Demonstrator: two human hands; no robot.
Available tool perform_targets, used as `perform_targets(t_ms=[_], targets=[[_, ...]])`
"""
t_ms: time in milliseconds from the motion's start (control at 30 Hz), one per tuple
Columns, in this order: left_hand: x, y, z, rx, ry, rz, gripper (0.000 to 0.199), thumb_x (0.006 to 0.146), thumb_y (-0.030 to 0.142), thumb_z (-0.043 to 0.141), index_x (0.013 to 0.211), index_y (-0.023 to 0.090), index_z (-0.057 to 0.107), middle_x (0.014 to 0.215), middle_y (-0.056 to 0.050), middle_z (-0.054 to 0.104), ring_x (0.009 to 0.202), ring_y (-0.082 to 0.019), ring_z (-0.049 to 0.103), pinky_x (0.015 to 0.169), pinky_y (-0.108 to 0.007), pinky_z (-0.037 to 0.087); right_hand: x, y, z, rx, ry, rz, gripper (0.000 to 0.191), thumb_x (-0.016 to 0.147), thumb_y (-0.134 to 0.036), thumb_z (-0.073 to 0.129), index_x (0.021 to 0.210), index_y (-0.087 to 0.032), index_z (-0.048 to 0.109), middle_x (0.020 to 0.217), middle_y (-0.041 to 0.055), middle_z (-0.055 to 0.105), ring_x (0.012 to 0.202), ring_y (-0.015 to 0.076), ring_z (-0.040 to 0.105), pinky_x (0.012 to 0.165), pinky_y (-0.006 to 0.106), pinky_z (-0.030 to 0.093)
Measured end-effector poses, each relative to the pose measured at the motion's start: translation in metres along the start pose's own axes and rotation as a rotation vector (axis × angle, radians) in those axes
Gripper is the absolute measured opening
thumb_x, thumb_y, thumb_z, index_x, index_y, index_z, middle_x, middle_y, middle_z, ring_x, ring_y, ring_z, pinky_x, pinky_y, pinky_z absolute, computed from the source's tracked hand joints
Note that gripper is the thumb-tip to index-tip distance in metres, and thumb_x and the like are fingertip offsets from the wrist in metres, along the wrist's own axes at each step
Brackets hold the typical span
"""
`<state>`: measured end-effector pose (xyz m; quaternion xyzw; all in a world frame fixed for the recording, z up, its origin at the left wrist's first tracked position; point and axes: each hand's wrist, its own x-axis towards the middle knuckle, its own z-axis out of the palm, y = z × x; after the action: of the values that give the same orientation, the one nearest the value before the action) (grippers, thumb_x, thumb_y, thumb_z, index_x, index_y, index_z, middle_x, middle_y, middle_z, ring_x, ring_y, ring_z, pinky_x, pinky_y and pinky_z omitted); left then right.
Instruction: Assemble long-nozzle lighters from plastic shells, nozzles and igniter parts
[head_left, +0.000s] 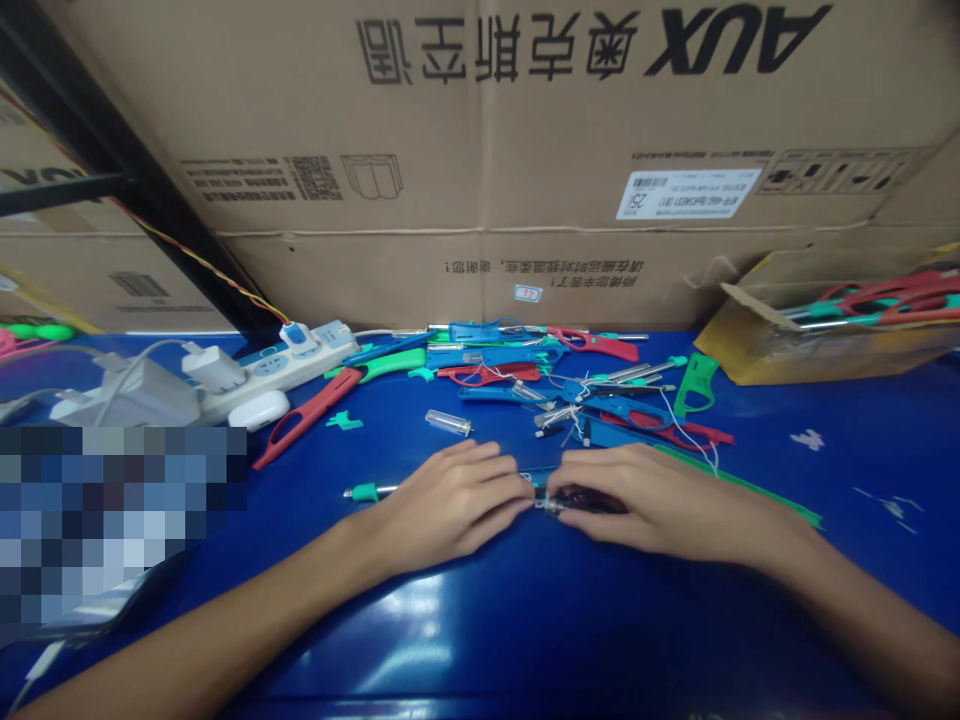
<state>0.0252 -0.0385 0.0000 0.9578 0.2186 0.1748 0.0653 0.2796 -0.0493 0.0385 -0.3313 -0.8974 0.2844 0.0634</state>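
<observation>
My left hand (454, 505) is closed over a long-nosed gas lighter lying on the blue table. The lighter's metal tube (386, 490) with a teal tip sticks out to the left; its body is mostly hidden under my fingers. My right hand (645, 500) pinches a small clear fitting (553, 506) between thumb and forefinger, close to my left fingertips. Something dark shows in the hollow of that hand, its kind unclear. Just beyond my hands lie a clear fuel tank (448, 422) and a blue lighter shell (630, 408).
Red, blue and green lighter parts, including a red shell (307, 415), are strewn behind my hands. A power strip (277, 372) with chargers stands at left, near a white earbud case (259, 410). An open carton (739, 345) holds lighters at right. A large cardboard box (480, 130) walls the back.
</observation>
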Motion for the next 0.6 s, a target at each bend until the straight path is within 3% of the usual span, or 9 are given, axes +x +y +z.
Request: perform_targets(t_ms=[600], targets=[[-0.0003, 0.0003, -0.0004, -0.039, -0.012, -0.027, 0.026, 0.106, 0.028, 0.040, 0.106, 0.018, 0.064, 0.089, -0.003, 0.064, 0.083, -0.016, 0.055, 0.080, -0.032, 0.044, -0.0012, 0.0003, 0.0006, 0.006, 0.005, 0.002, 0.024, 0.100, -0.039, 0.051, 0.114, -0.025, 0.064, 0.105, 0.0028, 0.069, 0.093, 0.0176, 0.063, 0.078, 0.028, 0.046]])
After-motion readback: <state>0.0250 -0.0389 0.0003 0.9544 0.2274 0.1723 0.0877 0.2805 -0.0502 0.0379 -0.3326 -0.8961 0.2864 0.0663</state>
